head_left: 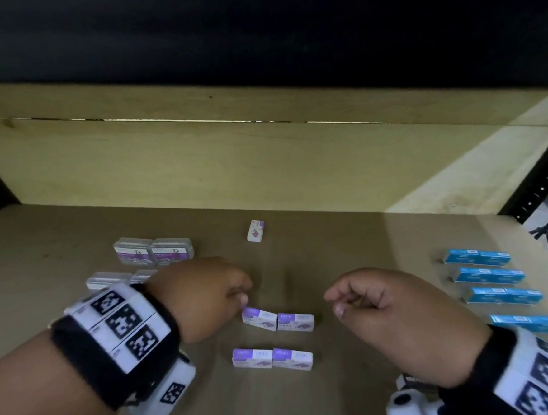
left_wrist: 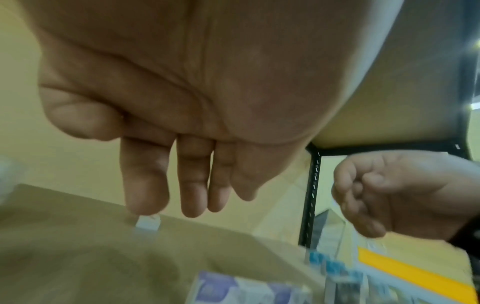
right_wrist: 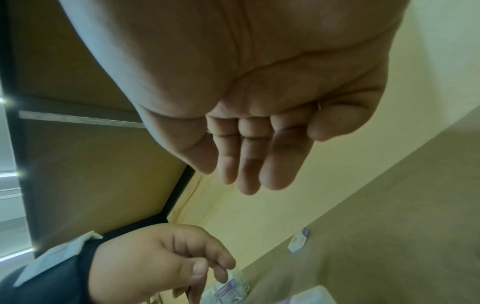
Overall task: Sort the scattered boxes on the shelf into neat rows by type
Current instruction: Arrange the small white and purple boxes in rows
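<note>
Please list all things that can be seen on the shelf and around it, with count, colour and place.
purple-white boxes: four, purple and white, two rows of two at the middle front.
lone small box: one, white with purple, further back, apart.
clear cases: at least four, transparent with purple labels, left side; the front ones partly hidden.
blue boxes: five rows visible, blue, right side.
shelf: one, brown board.
left hand: fingertips at the back-left purple-white box.
right hand: loosely curled, holds nothing.
</note>
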